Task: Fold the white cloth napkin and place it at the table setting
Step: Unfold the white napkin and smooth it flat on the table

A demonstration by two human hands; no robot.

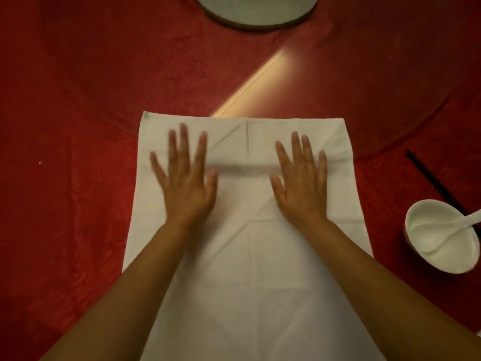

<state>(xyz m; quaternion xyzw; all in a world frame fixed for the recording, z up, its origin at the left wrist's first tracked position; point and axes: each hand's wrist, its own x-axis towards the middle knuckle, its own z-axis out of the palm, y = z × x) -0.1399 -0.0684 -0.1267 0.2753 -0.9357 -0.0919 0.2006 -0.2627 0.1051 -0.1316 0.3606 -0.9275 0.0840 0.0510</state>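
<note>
**A:** Where have I got the napkin right now?

**B:** The white cloth napkin [250,243] lies flat on the red worktop [78,178], straight in front of me. Its long axis runs away from me, near end under my forearms, far edge towards the round stand [256,11] at the top. A cross-fold shows between my hands.

**A:** And the hands?

**B:** My left hand [186,183] and right hand [302,186] both rest palm-down on the far part, fingers spread, either side of the centre crease. Neither grip is closed on anything; both lie open and flat. The left is blurred.

**A:** Why flat like that?

**B:** I judge it's to pin the cloth and press the fold smooth, so the edges stay square for the next fold.

**A:** The setting?

**B:** The white bowl [442,235] with its spoon [453,230] sits well to my right, a dark stick [429,175], perhaps a chopstick, beyond it. The napkin touches neither.
</note>
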